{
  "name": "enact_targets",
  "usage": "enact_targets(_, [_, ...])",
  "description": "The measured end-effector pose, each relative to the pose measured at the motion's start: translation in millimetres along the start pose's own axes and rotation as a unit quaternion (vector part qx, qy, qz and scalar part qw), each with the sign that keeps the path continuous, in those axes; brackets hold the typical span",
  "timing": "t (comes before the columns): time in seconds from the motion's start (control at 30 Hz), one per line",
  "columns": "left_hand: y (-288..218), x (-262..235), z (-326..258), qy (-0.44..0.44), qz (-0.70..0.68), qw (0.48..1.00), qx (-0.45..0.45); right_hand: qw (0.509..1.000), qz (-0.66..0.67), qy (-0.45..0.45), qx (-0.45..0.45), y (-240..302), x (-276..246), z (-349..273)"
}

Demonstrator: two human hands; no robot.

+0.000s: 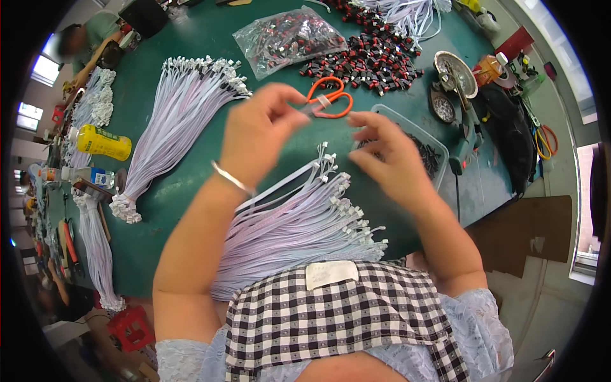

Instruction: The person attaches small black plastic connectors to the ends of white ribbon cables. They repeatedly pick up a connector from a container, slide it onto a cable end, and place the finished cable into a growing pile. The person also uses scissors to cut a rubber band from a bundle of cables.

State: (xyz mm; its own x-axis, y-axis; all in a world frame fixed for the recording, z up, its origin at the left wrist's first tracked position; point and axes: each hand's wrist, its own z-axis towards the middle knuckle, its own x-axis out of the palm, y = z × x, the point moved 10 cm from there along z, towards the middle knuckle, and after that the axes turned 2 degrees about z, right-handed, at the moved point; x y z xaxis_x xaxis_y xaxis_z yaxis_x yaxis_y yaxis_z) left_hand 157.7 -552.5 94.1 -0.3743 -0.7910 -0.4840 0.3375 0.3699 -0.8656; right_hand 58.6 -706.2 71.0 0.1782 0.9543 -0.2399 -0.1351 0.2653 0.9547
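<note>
My left hand (259, 127) hovers over the middle of the table with thumb and forefinger curled toward each other beside the scissors' blades. What they pinch, if anything, is blurred. Orange-handled scissors (344, 105) are right by those fingertips, with a pale wrap around the handles' base. My right hand (394, 159) reaches over a clear plastic tray (439, 137) of small black pieces, its fingers bent but apart, with nothing visible between them. Close to my body, a thick bundle of white wires (286, 229) with small white connectors lies fanned out under my forearms.
Another wire bundle (172, 121) lies to the left, near a yellow-labelled bottle (105, 142) and a clear bottle (95, 177). Behind are a plastic bag (286, 41) of parts and a heap of red-and-black connectors (375, 60). A green tool (468, 143) and metal bowl (455, 73) stand right.
</note>
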Motion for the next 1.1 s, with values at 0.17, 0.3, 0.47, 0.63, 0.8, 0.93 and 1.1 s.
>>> enact_targets(0.17, [85.9, -60.0, 51.2, -0.047, 0.088, 0.993, -0.065, 0.904, -0.412, 0.085, -0.077, -9.8, -40.9, -8.7])
enact_targets(0.3, [132.5, -49.0, 50.1, -0.022, 0.151, 0.986, -0.062, 0.866, -0.485, 0.11, -0.058, -26.7, -42.8, -19.8])
enact_targets(0.47, [125.5, -39.3, 43.3, 0.002, 0.181, 0.982, -0.06, 0.841, -0.523, 0.121, -0.065, -30.4, -37.6, -15.8])
enact_targets(0.63, [35.8, -1.7, 7.1, 0.058, 0.3, 0.941, 0.145, 0.859, -0.488, 0.124, -0.094, -32.7, -42.5, -19.5])
enact_targets(0.8, [48.9, 62.2, -41.9, 0.253, 0.243, 0.935, 0.049, 0.85, -0.494, 0.165, -0.08, -32.0, -36.7, -20.8])
enact_targets(0.93, [32.4, 49.8, -33.8, 0.203, 0.221, 0.953, 0.047, 0.862, -0.478, 0.143, -0.087, -29.8, -42.5, -18.6])
enact_targets(1.1, [24.6, 43.7, -20.1, 0.19, 0.097, 0.977, -0.011, 0.882, -0.422, 0.166, -0.126, -23.3, -36.5, -16.8])
